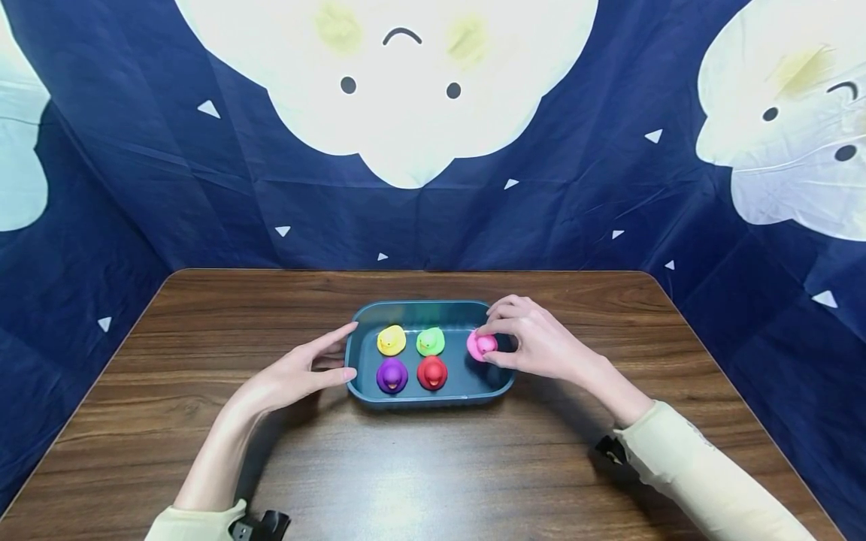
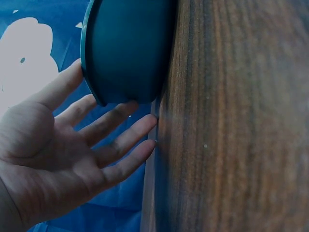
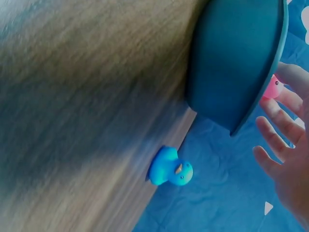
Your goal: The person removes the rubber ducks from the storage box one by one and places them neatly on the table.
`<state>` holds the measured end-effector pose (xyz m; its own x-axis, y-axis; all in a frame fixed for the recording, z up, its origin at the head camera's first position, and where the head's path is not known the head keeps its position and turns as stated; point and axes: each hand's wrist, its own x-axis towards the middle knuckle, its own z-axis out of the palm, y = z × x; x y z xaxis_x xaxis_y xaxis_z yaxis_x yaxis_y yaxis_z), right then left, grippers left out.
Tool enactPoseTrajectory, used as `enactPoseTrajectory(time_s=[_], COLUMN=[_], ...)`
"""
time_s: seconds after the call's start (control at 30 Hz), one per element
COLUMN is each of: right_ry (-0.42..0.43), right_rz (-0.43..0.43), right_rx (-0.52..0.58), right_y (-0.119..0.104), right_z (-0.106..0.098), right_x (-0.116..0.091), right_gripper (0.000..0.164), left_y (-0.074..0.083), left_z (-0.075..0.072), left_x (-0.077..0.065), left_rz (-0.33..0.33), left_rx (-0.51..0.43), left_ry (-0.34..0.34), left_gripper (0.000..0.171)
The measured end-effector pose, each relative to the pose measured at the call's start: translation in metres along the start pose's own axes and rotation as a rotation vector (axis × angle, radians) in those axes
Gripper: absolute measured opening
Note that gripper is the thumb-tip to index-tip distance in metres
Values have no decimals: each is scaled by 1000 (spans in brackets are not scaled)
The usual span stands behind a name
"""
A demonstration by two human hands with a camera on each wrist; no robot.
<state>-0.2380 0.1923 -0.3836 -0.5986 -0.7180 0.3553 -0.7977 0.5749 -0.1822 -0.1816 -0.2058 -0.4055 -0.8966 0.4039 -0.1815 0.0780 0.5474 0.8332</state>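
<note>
The right hand (image 1: 541, 343) is pinching the pink duck (image 1: 479, 346) over the tray (image 1: 467, 385), apparently placing it; the left hand (image 1: 291, 375), fingers (image 2: 112, 119) spread, is touching the tray. The next move is likely requiring controlled lowering.

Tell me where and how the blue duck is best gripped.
The blue duck is probably best pinched across its rounded body, from above: it stands upright on the table, apart from the tray, its head uppermost.
</note>
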Motion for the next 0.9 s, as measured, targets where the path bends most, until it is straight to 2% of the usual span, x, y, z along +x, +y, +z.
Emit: enactPoseTrajectory(time_s=[0.47, 0.7, 0.9], right_ry=[84, 106, 119], right_rz=[16, 41, 61], right_rx=[-1, -16, -19], right_y=[13, 19, 23], right_z=[-17, -23, -27], right_x=[-9, -12, -15], right_gripper=[29, 30, 31], left_y=[0, -1, -1], left_z=[0, 0, 0], left_x=[0, 0, 0], left_rz=[-18, 17, 21], left_rx=[11, -9, -12], left_ry=[2, -1, -3], left_gripper=[80, 79, 79])
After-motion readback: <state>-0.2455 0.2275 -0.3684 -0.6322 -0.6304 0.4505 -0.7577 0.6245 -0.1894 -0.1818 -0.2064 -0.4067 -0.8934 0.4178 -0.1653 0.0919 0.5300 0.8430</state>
